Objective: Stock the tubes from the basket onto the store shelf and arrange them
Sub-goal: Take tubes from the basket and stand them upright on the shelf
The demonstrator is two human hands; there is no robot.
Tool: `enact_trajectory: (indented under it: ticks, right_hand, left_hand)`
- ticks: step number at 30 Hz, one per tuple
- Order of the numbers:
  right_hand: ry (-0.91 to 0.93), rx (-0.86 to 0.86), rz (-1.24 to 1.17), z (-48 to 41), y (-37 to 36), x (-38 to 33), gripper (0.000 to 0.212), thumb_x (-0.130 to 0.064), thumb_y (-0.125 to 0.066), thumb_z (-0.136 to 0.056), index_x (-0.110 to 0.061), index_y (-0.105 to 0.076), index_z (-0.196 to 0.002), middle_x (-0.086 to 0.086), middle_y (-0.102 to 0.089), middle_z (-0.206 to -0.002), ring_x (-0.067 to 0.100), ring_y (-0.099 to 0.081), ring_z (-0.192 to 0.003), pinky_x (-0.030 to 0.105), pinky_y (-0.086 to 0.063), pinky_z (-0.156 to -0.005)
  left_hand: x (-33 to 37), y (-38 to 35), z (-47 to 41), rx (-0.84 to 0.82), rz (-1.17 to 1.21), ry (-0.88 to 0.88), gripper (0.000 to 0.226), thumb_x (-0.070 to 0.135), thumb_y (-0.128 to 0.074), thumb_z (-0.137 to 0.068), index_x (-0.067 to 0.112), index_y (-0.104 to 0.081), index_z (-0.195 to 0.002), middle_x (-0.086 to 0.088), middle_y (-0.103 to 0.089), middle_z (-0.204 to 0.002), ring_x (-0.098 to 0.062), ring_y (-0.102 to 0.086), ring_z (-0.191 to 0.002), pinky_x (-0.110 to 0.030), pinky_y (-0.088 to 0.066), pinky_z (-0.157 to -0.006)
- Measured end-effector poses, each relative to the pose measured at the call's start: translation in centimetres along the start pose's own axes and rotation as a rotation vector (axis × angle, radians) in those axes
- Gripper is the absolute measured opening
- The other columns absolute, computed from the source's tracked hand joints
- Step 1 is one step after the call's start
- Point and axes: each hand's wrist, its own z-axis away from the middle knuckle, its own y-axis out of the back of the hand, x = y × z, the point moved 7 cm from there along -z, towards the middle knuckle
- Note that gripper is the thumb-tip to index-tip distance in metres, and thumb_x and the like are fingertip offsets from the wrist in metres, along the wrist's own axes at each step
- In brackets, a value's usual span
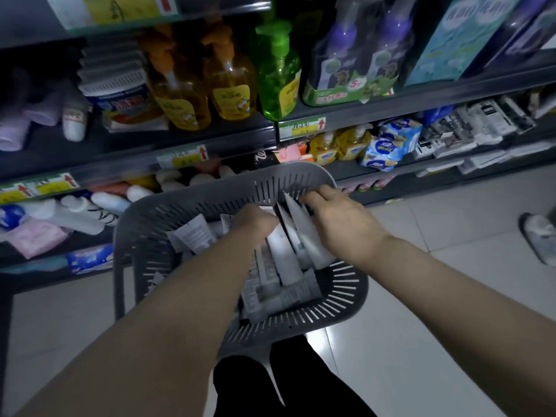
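Note:
A grey slotted plastic basket [144, 224] sits in front of me, below the store shelf [126, 164]. Several white and grey tubes [282, 263] lie piled inside it. My left hand [255, 221] reaches down into the pile with its fingers curled among the tubes. My right hand [340, 218] is closed around a bunch of upright white tubes [304, 233] at the basket's far right side. Whether the left hand has a tube in its grip is hidden by its own fingers.
The dark shelves hold yellow soap bottles [228, 85], a green pump bottle [278, 73], purple bottles [361, 52] and white bottles lying at lower left [90, 212]. A pale tiled floor [421, 341] lies to the right, with a shoe [540, 236] at its edge. My dark-trousered legs show below the basket.

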Motion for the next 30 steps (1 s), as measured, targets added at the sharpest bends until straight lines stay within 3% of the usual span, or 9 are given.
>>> enact_trajectory:
  ticks: [3,8,11,15,19,23,27,30]
  right_hand:
    - [-0.045,-0.104,-0.028,-2.4,-1.7,-0.6,0.054,0.000,-0.053,-0.086,-0.012,-0.041,-0.137,0.012,-0.045,-0.133,0.033,-0.047,-0.122,0.040,-0.045,-0.094]
    - [-0.196,-0.273,-0.046,-5.9,-6.5,0.1,0.048,-0.003,-0.047,-0.089,-0.002,-0.039,-0.136,0.023,-0.050,-0.134,0.039,-0.053,-0.120,0.046,-0.046,-0.100]
    - [-0.254,-0.298,0.024,-6.7,-8.3,-0.3,0.045,-0.005,-0.046,-0.093,0.002,-0.038,-0.137,0.025,-0.049,-0.135,0.037,-0.052,-0.122,0.042,-0.047,-0.099]
    - [-0.231,-0.230,-0.090,-7.0,-9.0,-1.8,0.036,-0.014,-0.054,-0.092,-0.002,-0.051,-0.126,0.021,-0.057,-0.128,0.034,-0.054,-0.119,0.039,-0.043,-0.097]
    - [-0.146,-0.259,0.014,-6.6,-10.8,-2.9,0.063,-0.037,-0.067,-0.082,-0.007,-0.044,-0.131,0.018,-0.046,-0.132,0.037,-0.042,-0.125,0.046,-0.041,-0.101]
    - [-0.143,-0.221,0.127,-6.6,-11.1,-2.6,0.057,-0.022,-0.059,-0.091,-0.014,-0.033,-0.141,0.014,-0.049,-0.132,0.035,-0.045,-0.125,0.052,-0.031,-0.110]
    - [-0.147,-0.133,-0.082,-6.7,-9.8,-2.9,0.034,-0.023,-0.053,-0.094,-0.006,-0.047,-0.123,0.019,-0.061,-0.116,0.035,-0.053,-0.116,0.046,-0.032,-0.107]
    - [-0.141,-0.186,-0.290,-5.9,-7.5,-4.3,0.048,-0.032,-0.049,-0.097,-0.004,-0.042,-0.135,0.022,-0.045,-0.134,0.033,-0.041,-0.128,0.036,-0.036,-0.098]
  left_hand:
    - [-2.0,1.8,0.5,0.005,0.174,-0.014,0.013,0.017,-0.060,-0.065,0.009,-0.050,-0.067,-0.012,-0.050,-0.068,-0.023,-0.055,-0.069,-0.035,-0.044,-0.063]
    - [-4.8,5.3,2.7,0.009,0.313,-0.049,0.027,0.026,-0.054,-0.067,0.014,-0.064,-0.089,-0.016,-0.069,-0.100,-0.032,-0.066,-0.094,-0.047,-0.055,-0.086]
    - [-6.5,7.2,4.1,0.028,0.190,-0.038,0.027,0.024,-0.057,-0.083,0.005,-0.063,-0.101,-0.015,-0.065,-0.099,-0.031,-0.064,-0.095,-0.037,-0.053,-0.079]
    - [-8.1,8.2,4.5,0.041,0.087,-0.050,0.020,0.019,-0.052,-0.094,0.001,-0.057,-0.101,-0.017,-0.060,-0.098,-0.032,-0.059,-0.091,-0.040,-0.051,-0.079]
    - [-8.2,8.4,4.7,0.042,0.091,-0.065,0.024,0.019,-0.053,-0.093,-0.002,-0.058,-0.103,-0.021,-0.062,-0.100,-0.038,-0.061,-0.096,-0.046,-0.053,-0.084]
    - [-7.9,8.5,4.8,0.038,0.060,-0.083,0.027,0.020,-0.052,-0.092,-0.002,-0.059,-0.106,-0.019,-0.063,-0.101,-0.035,-0.062,-0.095,-0.044,-0.053,-0.081]
    - [-7.8,9.3,4.9,0.073,0.085,-0.083,0.028,0.021,-0.051,-0.093,-0.003,-0.060,-0.106,-0.022,-0.064,-0.103,-0.034,-0.063,-0.092,-0.043,-0.054,-0.081]
    - [-7.5,10.1,5.7,0.100,0.155,-0.102,0.022,0.023,-0.051,-0.096,0.003,-0.059,-0.100,-0.025,-0.064,-0.110,-0.038,-0.064,-0.099,-0.052,-0.055,-0.085]
